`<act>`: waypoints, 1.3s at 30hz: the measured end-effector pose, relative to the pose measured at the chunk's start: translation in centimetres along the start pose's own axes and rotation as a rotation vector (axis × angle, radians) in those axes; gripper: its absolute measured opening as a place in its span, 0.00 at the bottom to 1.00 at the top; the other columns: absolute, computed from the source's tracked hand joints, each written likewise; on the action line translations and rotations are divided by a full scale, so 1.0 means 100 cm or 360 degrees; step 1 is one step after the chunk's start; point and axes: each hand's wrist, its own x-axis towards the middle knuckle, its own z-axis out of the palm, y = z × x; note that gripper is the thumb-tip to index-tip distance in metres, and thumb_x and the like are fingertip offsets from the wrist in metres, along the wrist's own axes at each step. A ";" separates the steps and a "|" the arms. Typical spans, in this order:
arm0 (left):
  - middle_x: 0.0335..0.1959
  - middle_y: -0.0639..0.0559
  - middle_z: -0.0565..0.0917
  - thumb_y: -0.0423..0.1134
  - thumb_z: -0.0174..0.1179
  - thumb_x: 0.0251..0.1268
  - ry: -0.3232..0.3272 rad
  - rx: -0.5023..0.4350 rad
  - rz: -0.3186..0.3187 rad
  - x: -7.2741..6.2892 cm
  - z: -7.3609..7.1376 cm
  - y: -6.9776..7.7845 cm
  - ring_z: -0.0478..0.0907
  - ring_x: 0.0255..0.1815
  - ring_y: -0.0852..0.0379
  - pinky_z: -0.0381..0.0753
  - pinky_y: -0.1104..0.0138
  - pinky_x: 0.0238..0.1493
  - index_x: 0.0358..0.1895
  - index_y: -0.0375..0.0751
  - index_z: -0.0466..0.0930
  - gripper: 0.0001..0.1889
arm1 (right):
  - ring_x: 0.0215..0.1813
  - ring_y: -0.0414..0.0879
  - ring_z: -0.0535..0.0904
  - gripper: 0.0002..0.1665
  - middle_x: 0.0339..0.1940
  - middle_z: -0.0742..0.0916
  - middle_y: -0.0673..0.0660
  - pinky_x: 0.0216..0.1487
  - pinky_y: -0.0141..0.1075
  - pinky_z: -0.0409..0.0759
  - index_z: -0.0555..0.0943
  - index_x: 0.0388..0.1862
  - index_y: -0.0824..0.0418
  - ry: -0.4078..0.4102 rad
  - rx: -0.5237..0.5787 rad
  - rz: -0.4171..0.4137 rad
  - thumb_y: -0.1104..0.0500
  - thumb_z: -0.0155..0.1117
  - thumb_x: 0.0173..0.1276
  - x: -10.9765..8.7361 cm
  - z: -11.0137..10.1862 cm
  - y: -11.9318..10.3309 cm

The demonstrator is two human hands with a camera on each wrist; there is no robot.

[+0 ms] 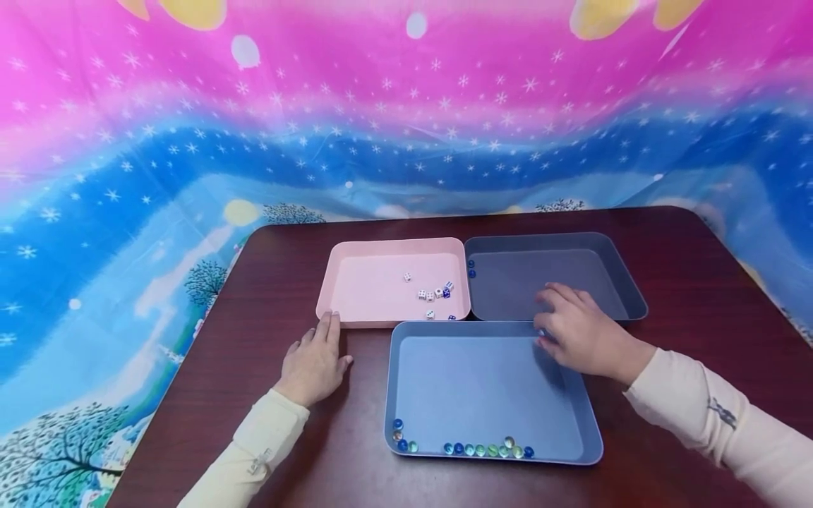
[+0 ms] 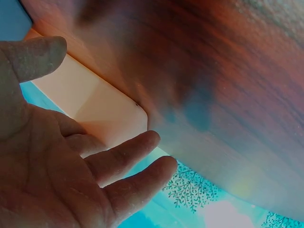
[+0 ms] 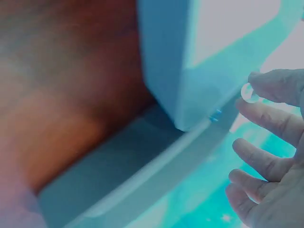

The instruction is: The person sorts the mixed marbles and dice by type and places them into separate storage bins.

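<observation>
My right hand (image 1: 581, 333) is over the far right part of the blue tray (image 1: 476, 381), by the near wall of the dark grey tray (image 1: 540, 271). In the right wrist view its thumb and index finger pinch a clear glass marble (image 3: 249, 93); the other fingers are spread apart. Straight fingers of my left hand (image 1: 314, 367) reach the near left corner of the pink tray (image 1: 368, 282), palm toward the table. Several glass marbles (image 1: 480, 449), blue, green and clear, lie along the blue tray's near wall. More marbles (image 1: 398, 424) sit in its near left corner.
Several white dice (image 1: 430, 296) and a couple of blue dice (image 1: 447, 293) lie in the pink tray. Two blue marbles (image 1: 471, 269) rest against the dark tray's left wall. All three trays adjoin on a dark wooden table (image 1: 254, 310), with a patterned cloth (image 1: 381, 162) behind.
</observation>
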 end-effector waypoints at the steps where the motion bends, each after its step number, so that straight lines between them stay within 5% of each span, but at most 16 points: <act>1: 0.73 0.37 0.61 0.51 0.57 0.64 -0.0002 -0.0005 -0.0002 0.000 0.000 0.000 0.73 0.62 0.35 0.75 0.43 0.57 0.73 0.32 0.50 0.42 | 0.59 0.67 0.74 0.07 0.49 0.82 0.66 0.48 0.64 0.76 0.84 0.25 0.58 0.0026 0.0010 0.0002 0.58 0.75 0.50 0.004 -0.004 0.000; 10: 0.74 0.38 0.61 0.51 0.57 0.64 -0.0020 -0.0023 0.0004 -0.001 -0.002 0.000 0.75 0.60 0.36 0.77 0.44 0.55 0.73 0.33 0.50 0.41 | 0.57 0.65 0.75 0.05 0.50 0.83 0.66 0.50 0.62 0.76 0.83 0.24 0.58 0.0083 0.0144 0.0043 0.59 0.71 0.56 0.048 -0.030 0.001; 23: 0.74 0.39 0.61 0.52 0.58 0.63 0.0015 -0.0044 -0.0020 -0.001 0.001 0.001 0.76 0.59 0.38 0.77 0.45 0.55 0.74 0.34 0.52 0.42 | 0.59 0.65 0.73 0.08 0.53 0.82 0.67 0.52 0.61 0.75 0.85 0.31 0.61 -0.0056 0.0127 0.0120 0.57 0.68 0.59 0.110 -0.020 0.007; 39: 0.74 0.39 0.60 0.52 0.57 0.64 0.0001 -0.0037 -0.0020 0.000 0.000 -0.002 0.77 0.57 0.38 0.79 0.47 0.52 0.74 0.35 0.51 0.41 | 0.59 0.66 0.72 0.07 0.53 0.82 0.68 0.53 0.65 0.73 0.86 0.34 0.60 -0.0212 0.0145 0.0191 0.57 0.67 0.60 0.093 -0.010 0.017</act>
